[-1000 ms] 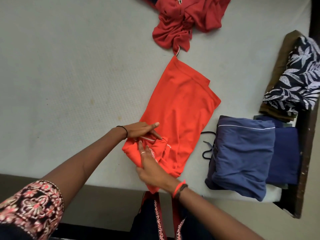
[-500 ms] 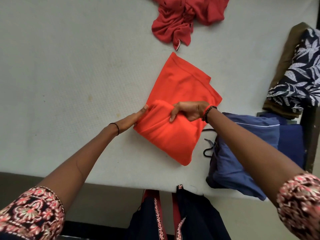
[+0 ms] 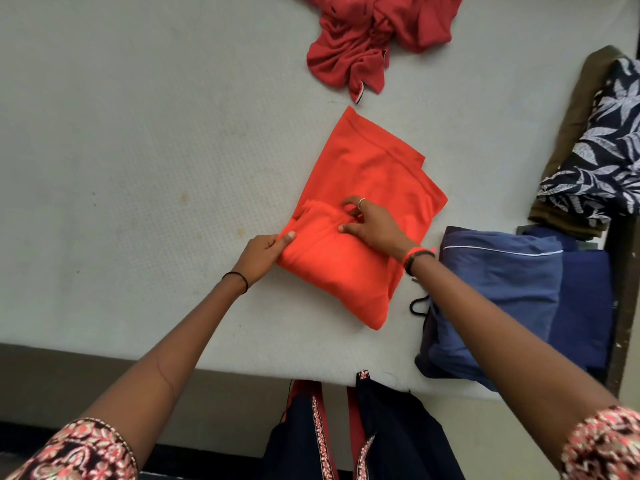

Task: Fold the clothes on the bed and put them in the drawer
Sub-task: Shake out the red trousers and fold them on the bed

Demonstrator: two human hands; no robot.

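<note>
An orange garment (image 3: pixel 374 178) lies partly folded on the pale mattress (image 3: pixel 138 168), its near end doubled over onto the middle. My left hand (image 3: pixel 265 252) pinches the left edge of that fold. My right hand (image 3: pixel 372 225) rests on top of the fold, fingers pressing and pinching the cloth near its upper edge. A crumpled dark red garment (image 3: pixel 367 39) lies unfolded at the far side of the bed. No drawer is in view.
Folded blue clothes (image 3: pixel 502 282) with a black drawstring lie to the right of the orange garment. A folded leaf-print piece (image 3: pixel 602 161) on an olive one sits at the far right by the dark bed frame (image 3: pixel 623 306). The mattress's near edge runs below my arms.
The near end of the orange garment was folded up over its middle. My right hand moved from the fold's right side to its top; my left hand now pinches the left edge.
</note>
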